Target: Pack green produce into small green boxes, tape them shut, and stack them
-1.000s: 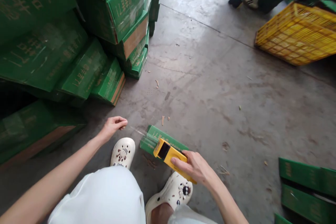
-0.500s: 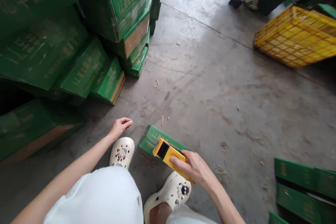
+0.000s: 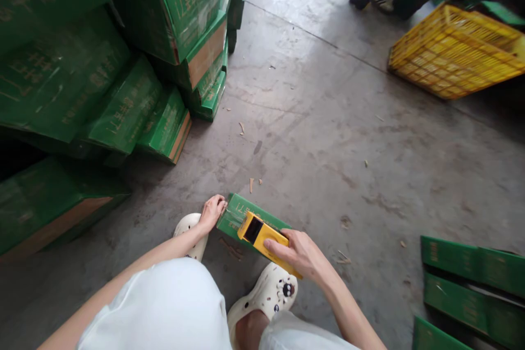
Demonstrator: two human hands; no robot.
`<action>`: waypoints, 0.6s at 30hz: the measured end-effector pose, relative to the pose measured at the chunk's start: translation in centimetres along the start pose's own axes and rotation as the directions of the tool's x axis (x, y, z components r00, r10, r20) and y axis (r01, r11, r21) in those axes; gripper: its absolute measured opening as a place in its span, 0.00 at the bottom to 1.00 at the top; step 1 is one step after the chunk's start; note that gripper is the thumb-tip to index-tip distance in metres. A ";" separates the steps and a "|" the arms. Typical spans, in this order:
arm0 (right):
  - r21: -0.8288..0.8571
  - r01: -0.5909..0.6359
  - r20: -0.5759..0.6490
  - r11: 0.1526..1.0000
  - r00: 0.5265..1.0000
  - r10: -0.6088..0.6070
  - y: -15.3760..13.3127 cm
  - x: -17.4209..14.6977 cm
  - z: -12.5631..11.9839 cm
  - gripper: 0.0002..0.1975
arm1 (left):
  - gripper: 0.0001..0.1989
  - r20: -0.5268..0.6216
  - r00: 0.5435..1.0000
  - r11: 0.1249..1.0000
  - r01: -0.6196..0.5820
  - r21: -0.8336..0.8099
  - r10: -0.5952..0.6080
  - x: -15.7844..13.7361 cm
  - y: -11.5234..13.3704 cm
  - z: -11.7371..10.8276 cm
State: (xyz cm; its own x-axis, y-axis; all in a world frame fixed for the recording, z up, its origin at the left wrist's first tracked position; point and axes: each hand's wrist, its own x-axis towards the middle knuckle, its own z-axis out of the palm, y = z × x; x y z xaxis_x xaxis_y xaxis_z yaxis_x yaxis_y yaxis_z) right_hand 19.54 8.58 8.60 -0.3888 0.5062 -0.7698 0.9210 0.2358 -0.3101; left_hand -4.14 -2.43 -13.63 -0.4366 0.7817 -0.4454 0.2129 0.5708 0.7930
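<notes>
On the floor between my feet lies a long, narrow green carton [image 3: 262,211] with printed characters and clear tape near its left end. My left hand [image 3: 214,211] is at that left end, its fingers curled together and their tips at or very near the carton's edge. Whether they pinch anything is too small to tell. My right hand [image 3: 296,249] grips a yellow handheld tool [image 3: 268,244] with a black window, thumb on top. The tool is over the front right part of the carton and hides some of it.
Stacked green cartons [image 3: 192,8] rise at the left. Flat green cardboard pieces [image 3: 463,262] lie at the lower right. A yellow plastic crate [image 3: 455,57] stands at the upper right, near a person's shoe [image 3: 384,1]. Small cardboard scraps [image 3: 251,185] dot the floor.
My left hand has moved right, from above my left shoe to the carton's left end. My right hand still holds the yellow tool over the carton. The view has shifted slightly.
</notes>
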 end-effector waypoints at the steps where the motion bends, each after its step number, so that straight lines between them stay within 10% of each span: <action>1: 0.002 -0.004 0.003 1.000 1.000 0.004 0.0 0.0 0.0 0.25 | 0.17 -0.002 1.000 1.000 -0.011 0.014 0.011 -0.1 0.1 -0.3; 6: 0.005 -0.012 0.000 1.000 1.000 0.012 -0.1 -0.2 -0.1 0.25 | 0.31 -0.078 0.997 0.997 0.009 0.082 -0.003 0.0 -0.4 -2.5; 11: 0.021 -0.004 0.008 1.000 1.000 0.004 0.0 -0.1 -0.1 0.25 | 0.28 0.116 0.993 0.994 0.001 -0.108 0.011 -2.2 -0.5 -2.4; 18: 0.064 -0.035 0.033 0.997 0.999 0.033 -0.1 0.0 -0.3 0.24 | 0.51 0.486 0.819 0.948 -0.308 -0.073 0.304 -3.6 1.9 -3.8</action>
State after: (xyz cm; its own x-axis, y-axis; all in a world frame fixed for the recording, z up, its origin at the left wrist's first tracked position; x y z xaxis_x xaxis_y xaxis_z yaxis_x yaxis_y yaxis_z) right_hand 19.42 8.84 8.78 -0.3573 0.4862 -0.7975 0.9337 0.1644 -0.3181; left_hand -5.49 -5.15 -8.90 0.1320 0.9362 -0.3259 0.2725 0.2818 0.9200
